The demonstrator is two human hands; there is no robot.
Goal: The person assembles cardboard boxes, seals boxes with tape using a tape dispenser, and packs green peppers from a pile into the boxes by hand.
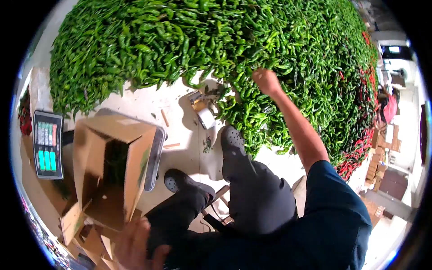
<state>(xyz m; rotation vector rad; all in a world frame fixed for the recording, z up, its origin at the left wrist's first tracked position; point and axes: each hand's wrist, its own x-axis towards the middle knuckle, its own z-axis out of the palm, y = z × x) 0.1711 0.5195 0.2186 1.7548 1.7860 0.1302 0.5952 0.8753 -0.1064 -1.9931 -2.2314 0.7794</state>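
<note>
A big heap of long green chili peppers (216, 40) spreads across the top and centre-right of the frame, with red chili peppers (370, 90) along its right edge. The wearer's right hand (266, 82), fingers curled in, is at the heap just right of upper centre, and I cannot tell whether it grips a pepper. The left hand (137, 243), blurred with fingers parted, is at lower left near an open cardboard box (114, 128), which sits on a scale platform (157, 153) beside a lit digital scale display (48, 144) at far left.
</note>
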